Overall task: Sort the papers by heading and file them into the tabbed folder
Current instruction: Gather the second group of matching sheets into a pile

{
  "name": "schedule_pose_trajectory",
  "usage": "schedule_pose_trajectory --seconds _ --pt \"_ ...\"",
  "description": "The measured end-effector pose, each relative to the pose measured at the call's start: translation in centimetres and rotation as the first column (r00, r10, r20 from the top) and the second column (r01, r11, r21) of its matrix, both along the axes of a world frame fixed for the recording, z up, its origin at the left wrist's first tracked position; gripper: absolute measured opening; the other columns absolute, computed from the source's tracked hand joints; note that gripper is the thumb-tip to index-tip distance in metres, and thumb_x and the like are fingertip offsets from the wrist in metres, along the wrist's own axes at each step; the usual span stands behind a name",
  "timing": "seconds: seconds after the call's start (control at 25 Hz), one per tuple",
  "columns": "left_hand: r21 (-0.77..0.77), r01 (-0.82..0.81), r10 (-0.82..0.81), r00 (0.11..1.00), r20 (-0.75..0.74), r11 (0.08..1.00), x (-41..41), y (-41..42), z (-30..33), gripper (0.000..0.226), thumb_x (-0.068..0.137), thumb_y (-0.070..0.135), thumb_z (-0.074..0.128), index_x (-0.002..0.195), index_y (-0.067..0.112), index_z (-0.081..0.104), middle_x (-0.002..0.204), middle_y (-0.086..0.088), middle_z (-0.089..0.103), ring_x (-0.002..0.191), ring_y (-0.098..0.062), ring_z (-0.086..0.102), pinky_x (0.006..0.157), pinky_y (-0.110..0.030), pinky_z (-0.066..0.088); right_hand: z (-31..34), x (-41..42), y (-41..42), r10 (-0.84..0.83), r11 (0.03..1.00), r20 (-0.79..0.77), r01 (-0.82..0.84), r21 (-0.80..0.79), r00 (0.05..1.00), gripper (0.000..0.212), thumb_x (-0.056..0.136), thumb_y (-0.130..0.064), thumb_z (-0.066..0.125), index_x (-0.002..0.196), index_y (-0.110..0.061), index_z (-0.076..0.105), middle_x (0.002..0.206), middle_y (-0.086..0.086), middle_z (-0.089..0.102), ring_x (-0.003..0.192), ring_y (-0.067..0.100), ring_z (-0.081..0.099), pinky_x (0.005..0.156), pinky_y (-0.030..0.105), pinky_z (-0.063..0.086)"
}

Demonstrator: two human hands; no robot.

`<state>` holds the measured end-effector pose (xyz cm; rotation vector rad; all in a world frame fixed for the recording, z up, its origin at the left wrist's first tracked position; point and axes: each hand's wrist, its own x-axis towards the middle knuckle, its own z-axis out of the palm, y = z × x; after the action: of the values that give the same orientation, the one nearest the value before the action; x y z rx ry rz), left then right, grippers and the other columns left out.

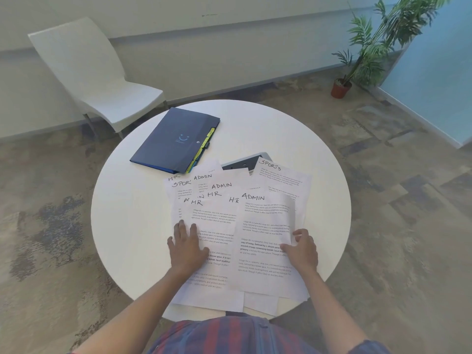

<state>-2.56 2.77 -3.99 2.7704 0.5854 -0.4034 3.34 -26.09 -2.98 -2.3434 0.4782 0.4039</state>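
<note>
I see the papers [237,226] fanned in a loose overlapping spread across the near half of the round table [293,129], the lowest sheets hanging just over the near edge. Handwritten headings readable: HR, ADMIN, SPORTS, mixed together. One SPORTS sheet [283,180] sits furthest right, toward the right edge.

Left hand [187,247] lies flat on the left part of the spread, fingers straight and slightly splayed, pressing down. Right hand [302,249] is at the right side of the top ADMIN sheet [265,241], fingers curled at its edge, thumb on top; looks like a pinch on that sheet.

Folder [173,140], dark blue, lies shut toward the far-left edge, yellow tabs [204,146] sticking out on its right side, touching the spread's far corner. A tablet [242,163] is partly under the papers.
</note>
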Motion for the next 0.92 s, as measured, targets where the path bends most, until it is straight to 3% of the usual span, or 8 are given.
schedule_pose_trajectory --seconds 0.2,0.32,0.4,0.52,0.64,0.76,0.92 --pt "-0.016 0.342 -0.341 0.939 0.035 0.940 0.1 -2.8 -0.4 0.077 0.091 0.062 0.047 0.156 0.033 0.017 0.166 -0.006 -0.007 0.153 -0.028 -0.009 0.121 -0.052 0.005 0.4 0.1 -0.4 -0.189 0.942 0.035 0.171 0.289 0.981 0.083 0.072 -0.009 0.085 0.142 -0.017 0.041 0.121 0.007 0.058 0.111 0.027 0.056 0.089 0.035 0.042" --pt "-0.043 0.471 -0.473 0.880 -0.049 0.881 -0.2 -3.7 -0.9 0.079 0.088 0.071 0.044 0.154 0.047 0.009 0.165 -0.005 -0.016 0.152 -0.032 -0.014 0.121 -0.053 0.003 0.4 0.4 -0.6 -0.249 0.888 -0.033 0.242 0.392 0.968 0.077 0.074 -0.008 0.085 0.140 -0.018 0.045 0.115 0.004 0.062 0.105 0.024 0.060 0.089 0.036 0.046" --pt "-0.054 0.477 -0.480 0.873 -0.084 0.877 -0.5 -3.8 -1.2 0.078 0.088 0.070 0.045 0.154 0.048 0.008 0.165 -0.007 -0.016 0.152 -0.033 -0.013 0.121 -0.052 0.004 0.2 0.4 -0.6 -0.256 0.849 -0.097 0.272 0.454 0.962 0.049 0.078 -0.010 0.082 0.122 -0.014 0.062 0.108 0.004 0.072 0.099 0.025 0.069 0.089 0.040 0.054" --pt "-0.052 0.472 -0.474 0.876 -0.092 0.880 -0.5 -3.7 -1.2 0.077 0.089 0.069 0.044 0.154 0.047 0.010 0.166 -0.007 -0.014 0.152 -0.033 -0.011 0.122 -0.051 0.005 0.3 0.0 -0.3 -0.067 0.952 -0.091 0.091 0.292 0.994 0.006 0.089 -0.015 0.068 0.090 -0.019 0.073 0.087 -0.003 0.075 0.085 0.024 0.070 0.066 0.028 0.051" --pt "0.003 0.469 -0.469 0.882 -0.051 0.883 -0.2 -3.5 -0.9 0.072 0.092 0.066 0.040 0.155 0.039 0.017 0.167 -0.007 0.000 0.153 -0.029 0.000 0.121 -0.047 0.011 0.7 0.2 -0.1 0.060 0.992 0.003 -0.060 0.108 0.998 0.017 0.096 -0.017 0.054 0.091 -0.021 0.070 0.086 -0.006 0.071 0.084 0.024 0.065 0.066 0.029 0.047" --pt "0.078 0.392 -0.399 0.912 0.095 0.916 1.0 -2.6 -0.3 0.065 0.095 0.057 0.041 0.151 0.024 0.034 0.161 -0.006 0.027 0.149 -0.021 0.022 0.116 -0.041 0.021 1.6 1.4 -0.7 -0.028 0.973 0.130 -0.003 0.231 0.991 0.022 0.099 -0.017 0.054 0.113 -0.015 0.071 0.100 -0.004 0.071 0.095 0.021 0.065 0.083 0.030 0.049" --pt "0.059 0.224 -0.230 0.962 0.145 0.973 5.1 -0.2 0.5 0.060 0.095 0.048 0.050 0.143 0.014 0.045 0.149 -0.006 0.045 0.137 -0.023 0.039 0.110 -0.041 0.028 2.9 4.0 -2.0 -0.139 0.934 0.207 0.059 0.351 0.968 0.017 0.098 -0.015 0.059 0.108 -0.015 0.072 0.098 -0.004 0.071 0.095 0.019 0.065 0.077 0.025 0.046"
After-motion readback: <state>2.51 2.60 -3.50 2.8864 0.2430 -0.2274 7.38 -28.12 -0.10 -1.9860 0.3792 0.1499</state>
